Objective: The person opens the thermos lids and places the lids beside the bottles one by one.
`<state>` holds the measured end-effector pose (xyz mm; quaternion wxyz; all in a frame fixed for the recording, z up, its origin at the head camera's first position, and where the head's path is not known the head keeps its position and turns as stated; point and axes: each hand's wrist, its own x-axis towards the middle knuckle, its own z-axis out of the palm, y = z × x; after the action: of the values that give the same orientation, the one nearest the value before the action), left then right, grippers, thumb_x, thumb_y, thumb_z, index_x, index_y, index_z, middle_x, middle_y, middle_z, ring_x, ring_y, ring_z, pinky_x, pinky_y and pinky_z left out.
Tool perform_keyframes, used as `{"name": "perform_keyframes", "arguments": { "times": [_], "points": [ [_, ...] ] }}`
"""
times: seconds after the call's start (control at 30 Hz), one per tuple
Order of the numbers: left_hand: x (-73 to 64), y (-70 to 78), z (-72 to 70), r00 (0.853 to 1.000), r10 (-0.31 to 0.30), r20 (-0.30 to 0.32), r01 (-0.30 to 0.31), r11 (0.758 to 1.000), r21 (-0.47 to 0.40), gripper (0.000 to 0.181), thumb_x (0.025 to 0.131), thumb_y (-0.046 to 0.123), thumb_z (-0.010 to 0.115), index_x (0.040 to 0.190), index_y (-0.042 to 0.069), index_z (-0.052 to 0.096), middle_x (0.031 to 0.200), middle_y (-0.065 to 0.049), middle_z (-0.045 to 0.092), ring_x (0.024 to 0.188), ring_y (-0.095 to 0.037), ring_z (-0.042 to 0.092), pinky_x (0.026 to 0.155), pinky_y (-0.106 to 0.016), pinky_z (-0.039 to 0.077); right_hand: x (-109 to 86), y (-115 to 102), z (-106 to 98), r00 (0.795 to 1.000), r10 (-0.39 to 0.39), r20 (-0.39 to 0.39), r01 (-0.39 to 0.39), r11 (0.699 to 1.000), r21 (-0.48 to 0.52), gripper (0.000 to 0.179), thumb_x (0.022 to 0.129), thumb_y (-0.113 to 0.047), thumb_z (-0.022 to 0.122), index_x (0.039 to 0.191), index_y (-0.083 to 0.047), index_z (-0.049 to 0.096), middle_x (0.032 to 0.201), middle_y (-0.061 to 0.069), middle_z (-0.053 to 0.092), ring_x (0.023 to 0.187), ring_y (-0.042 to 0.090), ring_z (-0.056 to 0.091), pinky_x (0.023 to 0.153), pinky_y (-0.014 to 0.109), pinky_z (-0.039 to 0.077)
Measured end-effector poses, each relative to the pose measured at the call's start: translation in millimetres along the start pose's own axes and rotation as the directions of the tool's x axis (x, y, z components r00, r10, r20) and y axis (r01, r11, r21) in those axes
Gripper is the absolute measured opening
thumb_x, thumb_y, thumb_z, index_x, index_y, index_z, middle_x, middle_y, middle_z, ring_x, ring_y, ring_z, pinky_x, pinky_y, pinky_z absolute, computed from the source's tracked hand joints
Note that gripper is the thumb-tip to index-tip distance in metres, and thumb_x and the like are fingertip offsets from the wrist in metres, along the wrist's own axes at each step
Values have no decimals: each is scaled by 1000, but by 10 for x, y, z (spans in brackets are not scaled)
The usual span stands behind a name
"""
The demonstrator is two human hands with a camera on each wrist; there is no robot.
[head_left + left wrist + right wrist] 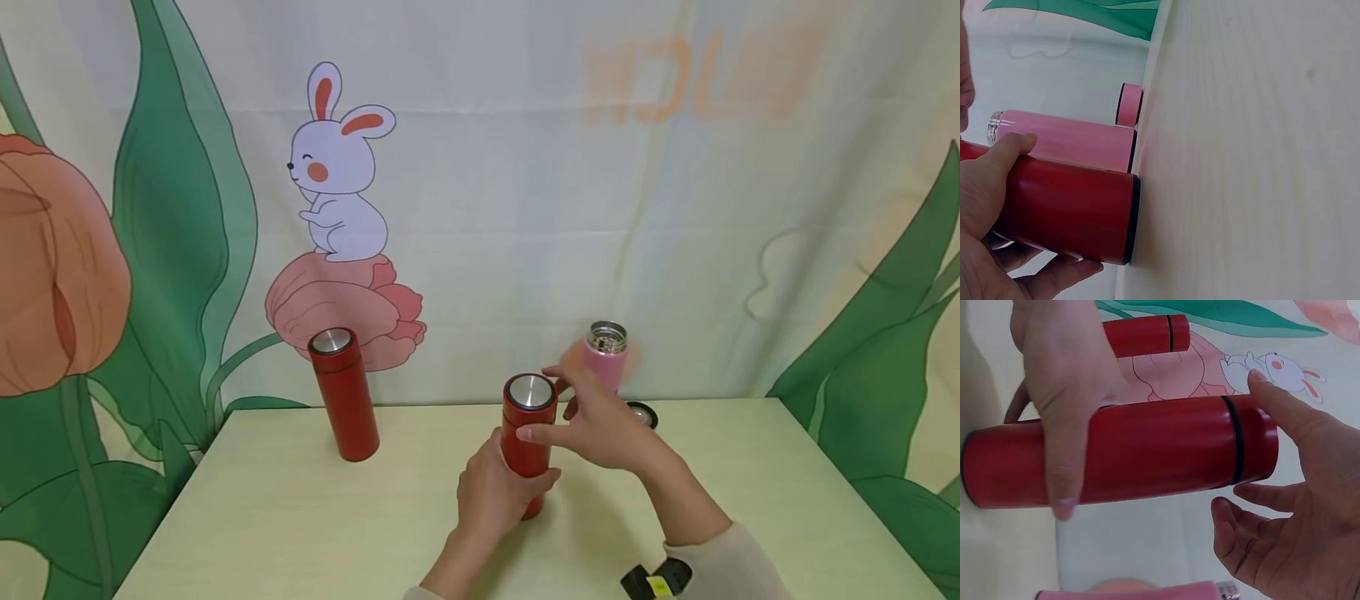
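Pale printed backdrop (510,192) fills most of the head view; in front, the wood-grain bench (360,533) spans its lower half. Just right of centre, below the middle: a red flask (525,457), between the person's two hands. Left hand (491,492) grips the body, thumb on one side and fingers curled round the other, closed to the flask's width. Right hand (603,425) at the top, thumb and fingers set about the silver-topped cap (531,392); cannot tell whether they press on it or only frame it. Risk, as I judge it: a twist up there with a slack lower grip would spin the smooth body or tip it; a wide swing of the right hand could knock the neighbour behind. Flask's long axis near vertical, cap end up, base down at the bench; whether the base bears full weight, unsure. Second red flask (347,408), left of centre, upright, capped, well apart from the hands. Pink flask (604,367), right of centre behind the right hand, upright, steel mouth uncovered. Smallest: a pink cap (1129,105) on the bench just beside it, partly hidden by the right hand in the head view.
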<state>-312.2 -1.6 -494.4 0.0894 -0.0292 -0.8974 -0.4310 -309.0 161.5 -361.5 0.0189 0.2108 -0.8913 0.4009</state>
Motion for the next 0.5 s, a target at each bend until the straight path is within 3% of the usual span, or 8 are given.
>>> {"name": "perform_keyframes", "arguments": {
  "times": [0.2,0.33,0.5],
  "points": [
    [-3,3,-22,1000,22,-12,-22,1000,3,67,72,57,87,122,20,59,106,5,73,94,-16,68,75,-39,56,104,-233,-48,997,75,6,-72,976,-205,89,80,-58,84,142,-3,52,120,7,63,98,19,63,83,36,57],
    [-7,5,-25,1000,28,0,-28,1000,-2,70,74,57,87,128,22,58,112,6,73,100,-16,68,78,-42,57,187,-386,-54,995,96,16,-86,943,-321,75,81,-57,83,127,-1,62,106,5,68,92,17,65,77,31,57],
    [-7,2,-17,999,36,4,-36,999,5,71,75,56,87,129,22,57,115,6,73,101,-16,69,80,-43,58,283,-565,-45,986,162,43,-123,875,-468,57,79,-56,84,100,-5,66,85,2,65,76,18,61,61,28,51]
  ]
}}
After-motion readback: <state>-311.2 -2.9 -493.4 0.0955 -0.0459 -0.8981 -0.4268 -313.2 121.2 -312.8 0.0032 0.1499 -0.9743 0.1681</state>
